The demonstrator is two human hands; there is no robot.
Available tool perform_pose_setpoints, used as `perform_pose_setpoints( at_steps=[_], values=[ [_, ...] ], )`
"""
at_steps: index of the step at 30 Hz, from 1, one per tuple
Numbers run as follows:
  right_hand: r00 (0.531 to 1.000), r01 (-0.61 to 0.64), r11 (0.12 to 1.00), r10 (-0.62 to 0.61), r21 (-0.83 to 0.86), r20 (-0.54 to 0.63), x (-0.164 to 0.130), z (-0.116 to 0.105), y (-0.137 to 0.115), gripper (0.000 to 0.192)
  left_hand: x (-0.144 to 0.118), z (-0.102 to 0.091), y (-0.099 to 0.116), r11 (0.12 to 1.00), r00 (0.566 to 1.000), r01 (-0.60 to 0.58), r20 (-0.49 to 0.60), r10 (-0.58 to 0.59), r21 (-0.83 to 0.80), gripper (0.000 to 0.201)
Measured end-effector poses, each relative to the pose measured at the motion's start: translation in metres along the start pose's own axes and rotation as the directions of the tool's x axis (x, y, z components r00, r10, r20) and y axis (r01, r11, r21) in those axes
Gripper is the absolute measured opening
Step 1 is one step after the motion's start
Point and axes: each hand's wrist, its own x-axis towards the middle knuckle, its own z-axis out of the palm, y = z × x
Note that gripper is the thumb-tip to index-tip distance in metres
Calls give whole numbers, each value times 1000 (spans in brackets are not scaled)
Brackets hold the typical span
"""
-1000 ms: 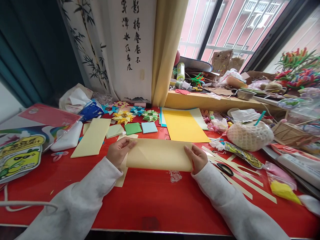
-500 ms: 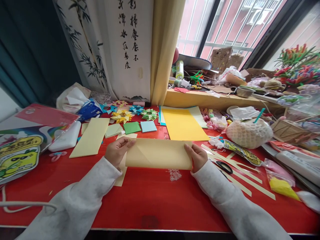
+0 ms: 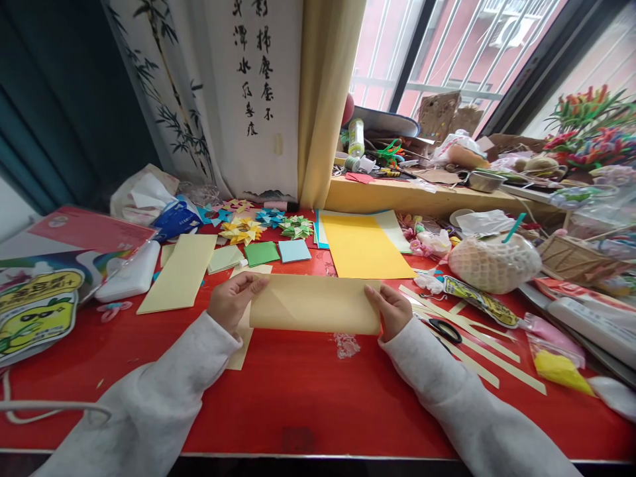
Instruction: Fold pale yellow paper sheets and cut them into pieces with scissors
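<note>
Fingers of your left hand (image 3: 232,299) and right hand (image 3: 392,308) pinch the paper (image 3: 315,304) by its short ends. Likely light, floppy, easily creased; grip the edges, above the red table (image 3: 298,391).

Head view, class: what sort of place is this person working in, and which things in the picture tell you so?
Probably a home craft corner beside a window. Folded paper stars and scissors lie on the red table, the left hand and right hand hold a pale yellow paper sheet, and a calligraphy scroll hangs behind.
</note>
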Motion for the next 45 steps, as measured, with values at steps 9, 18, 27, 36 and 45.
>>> perform_pose_setpoints(
  at_steps=[9,18,27,36,45],
  values=[
    [1000,-6,999,6,33,-17,-1,0,0,30,-2,1,3,999,1000,17,-11,-17,-29,23],
    [1000,-11,1000,12,8,-25,0,1,-1,32,-3,3,6,999,999,27,-20,-28,-44,25],
    [999,-2,1000,2,-20,-32,-2,1,-2,30,-3,3,6,999,999,15,-28,-16,-42,25],
    [1000,-4,1000,4,5,-13,-3,2,-3,30,-3,3,5,997,999,31,-27,-33,-74,24],
    [1000,8,999,-9,-35,-16,-3,0,-2,29,-3,4,4,999,999,9,-34,-10,-41,24]
  ],
)
